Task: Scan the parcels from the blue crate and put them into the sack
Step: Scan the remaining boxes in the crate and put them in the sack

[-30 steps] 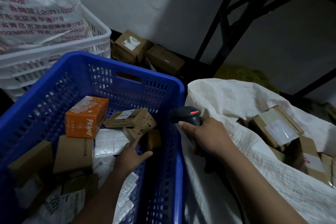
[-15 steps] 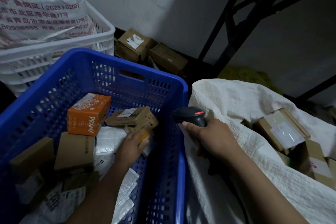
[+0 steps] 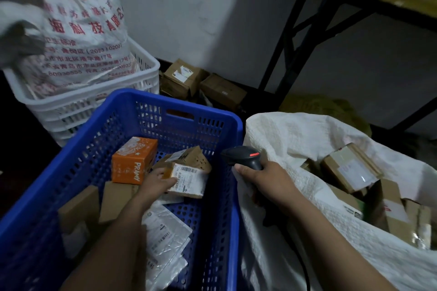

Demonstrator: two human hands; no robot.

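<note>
The blue crate (image 3: 194,111) fills the lower left and holds several parcels. Inside it, my left hand (image 3: 157,181) grips a small brown parcel (image 3: 190,181) with a white barcode label facing up, lifted a little above the crate floor. An orange box (image 3: 133,163) stands just left of it, and another brown box (image 3: 189,157) lies behind it. My right hand (image 3: 267,179) holds a black barcode scanner (image 3: 243,157) over the crate's right rim, its head pointing left toward the parcel. The white sack (image 3: 295,139) lies open at right with several brown boxes (image 3: 350,168) inside.
A white crate (image 3: 99,99) with a printed white bag (image 3: 78,38) stands behind the blue crate. Brown boxes (image 3: 186,75) sit on the floor by the wall. A black shelf frame (image 3: 290,38) rises at the back right. Plastic mailers (image 3: 165,231) lie on the crate floor.
My left hand closed on the small brown parcel, pulled it up from under the other box and turned its label up. The scanner hand stayed over the rim.
</note>
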